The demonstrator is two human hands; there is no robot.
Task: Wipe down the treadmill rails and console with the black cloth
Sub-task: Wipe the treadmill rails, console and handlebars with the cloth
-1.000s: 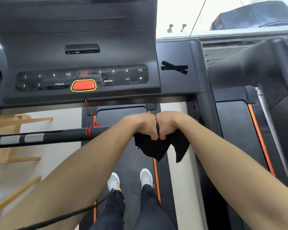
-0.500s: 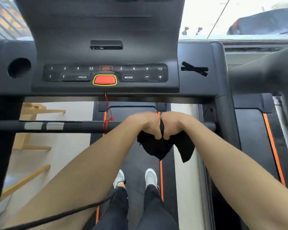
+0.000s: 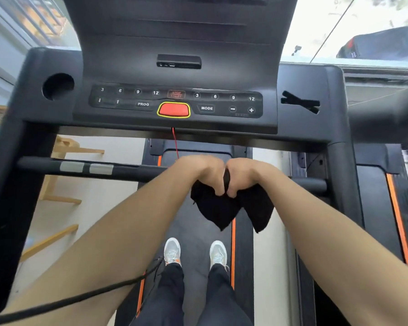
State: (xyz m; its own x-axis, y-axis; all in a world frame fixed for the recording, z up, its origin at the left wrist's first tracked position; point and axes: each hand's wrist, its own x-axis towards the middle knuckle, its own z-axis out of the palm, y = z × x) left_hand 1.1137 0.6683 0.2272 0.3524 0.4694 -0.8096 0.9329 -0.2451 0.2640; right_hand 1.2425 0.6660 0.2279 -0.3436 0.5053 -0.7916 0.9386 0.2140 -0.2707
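Observation:
The black cloth (image 3: 224,208) hangs over the treadmill's front crossbar rail (image 3: 127,170), right of its middle. My left hand (image 3: 203,172) and my right hand (image 3: 243,175) sit knuckle to knuckle on the bar, both gripping the cloth around it. Two loose corners of the cloth dangle below my fists. The bar section under my hands is hidden. Above, the dark console (image 3: 174,102) shows number keys, PROG and MODE buttons and a red stop button (image 3: 173,110).
A red safety cord (image 3: 174,142) hangs from the console. Dark side uprights (image 3: 344,184) frame the bar. Below are the belt with orange stripes (image 3: 233,250) and my two shoes. Wooden furniture (image 3: 64,175) stands left, a second treadmill (image 3: 382,196) right.
The view has swung left and tilted up, bringing the whole console and cup hole into sight. Both hands stay clenched together on the cloth at the bar.

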